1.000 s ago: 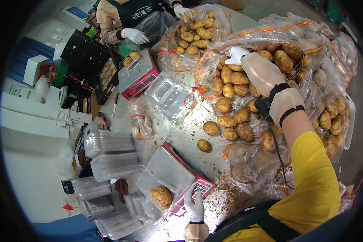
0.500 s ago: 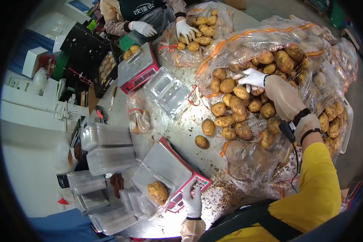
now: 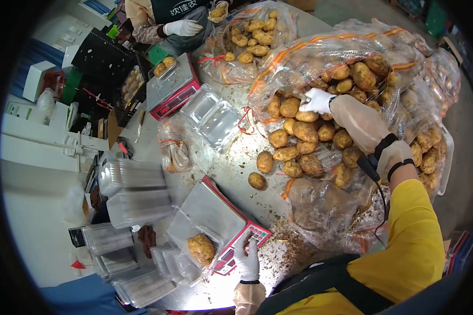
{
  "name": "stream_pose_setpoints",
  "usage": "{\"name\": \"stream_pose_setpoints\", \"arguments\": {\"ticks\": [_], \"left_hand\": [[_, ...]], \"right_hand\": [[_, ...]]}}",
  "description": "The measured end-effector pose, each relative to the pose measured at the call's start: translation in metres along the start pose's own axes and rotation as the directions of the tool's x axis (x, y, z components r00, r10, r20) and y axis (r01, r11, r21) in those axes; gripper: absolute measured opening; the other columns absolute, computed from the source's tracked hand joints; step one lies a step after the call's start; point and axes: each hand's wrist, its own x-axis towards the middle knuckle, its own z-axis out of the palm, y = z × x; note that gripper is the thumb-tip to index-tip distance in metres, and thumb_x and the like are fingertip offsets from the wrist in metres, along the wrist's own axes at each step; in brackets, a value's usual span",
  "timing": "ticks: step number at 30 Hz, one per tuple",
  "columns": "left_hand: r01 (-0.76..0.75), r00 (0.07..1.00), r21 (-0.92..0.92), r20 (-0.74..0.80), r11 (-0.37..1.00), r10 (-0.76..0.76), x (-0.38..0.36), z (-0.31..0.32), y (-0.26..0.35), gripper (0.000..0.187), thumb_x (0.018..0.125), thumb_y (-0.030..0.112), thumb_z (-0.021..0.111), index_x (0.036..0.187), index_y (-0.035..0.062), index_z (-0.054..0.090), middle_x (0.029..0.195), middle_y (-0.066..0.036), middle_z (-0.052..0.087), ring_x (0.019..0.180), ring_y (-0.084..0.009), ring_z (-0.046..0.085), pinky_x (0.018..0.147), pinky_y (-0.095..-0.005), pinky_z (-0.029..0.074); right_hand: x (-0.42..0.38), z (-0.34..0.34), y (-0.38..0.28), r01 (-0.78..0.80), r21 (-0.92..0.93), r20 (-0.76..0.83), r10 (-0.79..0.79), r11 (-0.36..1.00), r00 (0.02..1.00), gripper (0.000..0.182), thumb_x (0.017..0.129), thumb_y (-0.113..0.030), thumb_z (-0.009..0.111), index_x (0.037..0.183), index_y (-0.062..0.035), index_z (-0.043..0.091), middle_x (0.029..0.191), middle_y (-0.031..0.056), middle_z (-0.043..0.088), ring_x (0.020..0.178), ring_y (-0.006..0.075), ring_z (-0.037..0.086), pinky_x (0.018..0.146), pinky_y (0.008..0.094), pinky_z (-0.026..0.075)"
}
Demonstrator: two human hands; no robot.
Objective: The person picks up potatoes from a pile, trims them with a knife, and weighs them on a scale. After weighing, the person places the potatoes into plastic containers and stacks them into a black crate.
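My right hand (image 3: 317,101), in a white glove, reaches over the heap of potatoes (image 3: 305,131) at the mouth of a large clear plastic bag; its fingers are bent above a potato, and I cannot make out whether they grip anything. Low in the view, my left hand (image 3: 247,257), also gloved, has its fingers apart beside the keypad of a red scale (image 3: 207,210) and holds nothing. One large potato (image 3: 201,249) lies in an open clear box at the scale's lower edge.
Stacked clear boxes (image 3: 136,207) stand at left. An open empty box (image 3: 214,118) lies near a second red scale (image 3: 173,86) bearing potatoes. A co-worker's gloved hands (image 3: 183,28) are at the top, near another potato bag (image 3: 252,39). Two loose potatoes lie mid-table.
The view has shifted slightly. My right hand has moved a little left over the heap, its fingers more bent. The co-worker's one hand has left the upper bag and now holds a potato.
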Motion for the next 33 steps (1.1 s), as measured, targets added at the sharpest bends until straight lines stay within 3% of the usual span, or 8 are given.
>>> {"name": "stream_pose_setpoints", "arguments": {"ticks": [7, 9, 11, 18, 21, 23, 27, 33], "left_hand": [[-0.067, 0.995, 0.005, 0.072, 0.998, 0.067, -0.001, 0.004, 0.005, 0.033, 0.089, -0.002, 0.055, 0.122, 0.0009, 0.058, 0.115, -0.012, 0.064, 0.104, -0.0188, 0.062, 0.090, -0.0298, 0.049], [-0.038, 0.997, -0.053, 0.060, 0.998, 0.041, -0.003, 0.001, 0.003, 0.032, 0.090, -0.003, 0.055, 0.122, 0.0001, 0.058, 0.114, -0.012, 0.064, 0.103, -0.0189, 0.062, 0.090, -0.0299, 0.049], [-0.018, 0.998, -0.054, 0.053, 0.998, 0.021, -0.003, -0.001, 0.001, 0.032, 0.090, -0.003, 0.054, 0.122, -0.0001, 0.058, 0.114, -0.012, 0.065, 0.103, -0.0188, 0.062, 0.090, -0.0299, 0.049], [-0.048, 0.996, -0.111, 0.073, 0.993, 0.056, -0.002, 0.006, 0.000, 0.032, 0.089, -0.002, 0.057, 0.121, 0.0006, 0.058, 0.112, -0.012, 0.065, 0.102, -0.0185, 0.062, 0.091, -0.0302, 0.049], [-0.154, 0.985, -0.017, 0.072, 0.988, 0.155, -0.012, 0.001, 0.017, 0.032, 0.089, -0.002, 0.057, 0.120, 0.0009, 0.059, 0.111, -0.011, 0.065, 0.101, -0.0182, 0.063, 0.090, -0.0299, 0.049], [-0.159, 0.986, -0.021, 0.055, 0.987, 0.160, -0.018, -0.007, 0.022, 0.032, 0.088, -0.002, 0.058, 0.120, 0.0009, 0.059, 0.109, -0.010, 0.066, 0.100, -0.0175, 0.063, 0.090, -0.0299, 0.048], [-0.148, 0.986, -0.087, 0.060, 0.985, 0.153, -0.030, -0.012, 0.019, 0.033, 0.088, -0.002, 0.059, 0.121, 0.0008, 0.058, 0.108, -0.010, 0.066, 0.099, -0.0169, 0.062, 0.090, -0.0300, 0.049], [-0.248, 0.935, -0.130, 0.228, 0.960, 0.272, -0.043, 0.004, 0.050, 0.040, 0.089, 0.000, 0.060, 0.128, 0.0009, 0.052, 0.112, -0.011, 0.064, 0.104, -0.0178, 0.061, 0.092, -0.0303, 0.048]], "right_hand": [[-0.042, -0.043, -0.026, 0.159, -0.327, 0.082, -0.140, 0.932, 0.987, 0.034, 0.077, -0.026, 0.071, 0.104, -0.0055, 0.068, 0.069, 0.0127, 0.066, 0.059, 0.0260, 0.065, 0.060, 0.0392, 0.052], [-0.048, -0.076, -0.037, -0.143, -0.698, -0.396, -0.213, 0.701, 0.893, 0.033, 0.083, -0.021, 0.068, 0.109, -0.0013, 0.063, 0.086, 0.0168, 0.068, 0.080, 0.0294, 0.068, 0.071, 0.0421, 0.054], [-0.066, -0.106, -0.042, -0.177, -0.828, -0.372, -0.285, 0.533, 0.884, 0.037, 0.083, -0.018, 0.068, 0.117, -0.0038, 0.060, 0.107, 0.0177, 0.065, 0.091, 0.0320, 0.065, 0.078, 0.0431, 0.053], [-0.046, -0.084, -0.023, -0.129, -0.843, -0.271, -0.204, 0.522, 0.941, 0.054, 0.075, -0.008, 0.070, 0.126, -0.0089, 0.052, 0.104, 0.0133, 0.067, 0.097, 0.0322, 0.065, 0.080, 0.0428, 0.053], [-0.056, -0.079, -0.023, -0.064, -0.628, -0.299, -0.166, 0.775, 0.940, 0.054, 0.069, -0.014, 0.078, 0.118, -0.0019, 0.058, 0.104, 0.0166, 0.066, 0.090, 0.0291, 0.067, 0.073, 0.0407, 0.055], [-0.078, -0.072, -0.025, 0.037, -0.115, -0.209, -0.060, 0.993, 0.976, 0.055, 0.067, -0.017, 0.082, 0.116, -0.0034, 0.060, 0.095, 0.0128, 0.068, 0.076, 0.0222, 0.067, 0.060, 0.0346, 0.055], [-0.165, -0.050, -0.060, 0.063, 0.293, -0.173, -0.012, 0.954, 0.985, 0.053, 0.074, -0.019, 0.078, 0.121, -0.0112, 0.056, 0.073, 0.0021, 0.061, 0.046, 0.0072, 0.045, 0.035, 0.0236, 0.035], [-0.281, -0.004, -0.072, 0.186, 0.702, -0.061, -0.202, 0.687, 0.977, 0.064, 0.086, -0.012, 0.064, 0.144, -0.0133, 0.037, 0.065, 0.0045, 0.057, 0.043, 0.0063, 0.041, 0.037, 0.0223, 0.031]]}}
